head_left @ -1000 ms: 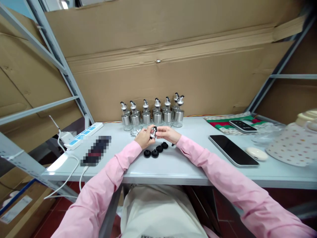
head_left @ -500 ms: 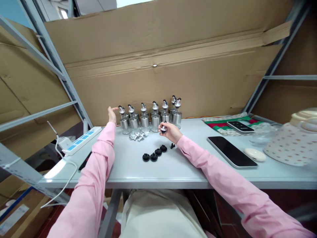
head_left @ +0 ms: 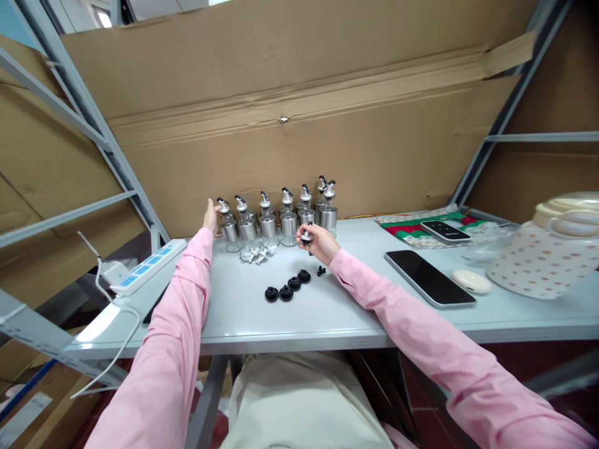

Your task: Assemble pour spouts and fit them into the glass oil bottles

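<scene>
Several glass bottles with steel sleeves (head_left: 249,231) stand upright in rows at the back, pour spouts on those in front. My left hand (head_left: 210,217) is at the leftmost bottle (head_left: 230,231), fingers stretched toward its pour spout (head_left: 223,204); whether they touch it is unclear. A loose pour spout (head_left: 306,237), chrome with a black stopper, is pinched in my right hand (head_left: 322,244) in front of the bottles. Black round stoppers (head_left: 286,292) lie on the table nearer me. Beside them are small black pieces (head_left: 321,270). White and clear small parts (head_left: 258,253) form a pile before the bottles.
A power strip (head_left: 152,265) with a white cable lies on the left. To the right are a phone or tablet (head_left: 429,277), a white oval object (head_left: 470,282), a dark keypad-like device (head_left: 444,231) on a patterned cloth, and a dotted jug (head_left: 538,262). Cardboard (head_left: 299,149) walls the back.
My left hand has come slightly closer to the leftmost bottle's spout. My right hand keeps hold of the loose pour spout, its stopper end now tilted a little differently. The view has shifted slightly.
</scene>
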Available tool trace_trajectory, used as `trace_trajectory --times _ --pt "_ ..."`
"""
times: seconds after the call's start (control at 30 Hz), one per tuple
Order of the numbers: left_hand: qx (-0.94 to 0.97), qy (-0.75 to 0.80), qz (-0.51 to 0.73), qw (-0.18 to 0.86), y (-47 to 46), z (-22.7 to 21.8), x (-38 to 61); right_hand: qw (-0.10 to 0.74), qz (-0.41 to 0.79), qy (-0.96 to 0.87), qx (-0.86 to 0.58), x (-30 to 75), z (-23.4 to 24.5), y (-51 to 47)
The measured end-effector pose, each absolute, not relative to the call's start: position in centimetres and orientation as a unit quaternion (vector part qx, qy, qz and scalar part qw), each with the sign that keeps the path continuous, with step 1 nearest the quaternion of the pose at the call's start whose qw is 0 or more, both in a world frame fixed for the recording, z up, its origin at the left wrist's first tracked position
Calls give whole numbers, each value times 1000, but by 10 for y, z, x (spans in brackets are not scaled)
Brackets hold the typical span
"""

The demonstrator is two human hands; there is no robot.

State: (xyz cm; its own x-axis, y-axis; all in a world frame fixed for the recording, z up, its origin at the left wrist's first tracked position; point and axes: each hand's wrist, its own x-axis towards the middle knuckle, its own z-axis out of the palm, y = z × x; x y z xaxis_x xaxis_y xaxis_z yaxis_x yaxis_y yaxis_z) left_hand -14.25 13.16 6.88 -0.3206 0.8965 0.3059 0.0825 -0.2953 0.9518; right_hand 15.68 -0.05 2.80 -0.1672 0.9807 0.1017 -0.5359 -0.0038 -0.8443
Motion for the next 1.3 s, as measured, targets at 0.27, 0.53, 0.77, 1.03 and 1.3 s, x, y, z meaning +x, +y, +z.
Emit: trace_trajectory --times 0.27,0.53,0.77,1.03,1.3 --pt "602 457 649 -85 101 111 -161 645 566 -410 -308 160 30 2" --pt "651 325 667 -162 23 132 -91 669 464 -455 -361 160 31 2" --pt "720 283 620 132 -2 56 -13 674 416 -514 -329 160 33 -1" --pt "714 312 589 215 4 26 -10 667 425 -536 -294 154 43 -12" --pt "715 294 603 195 -1 19 -3 654 450 -572 -208 130 85 1"
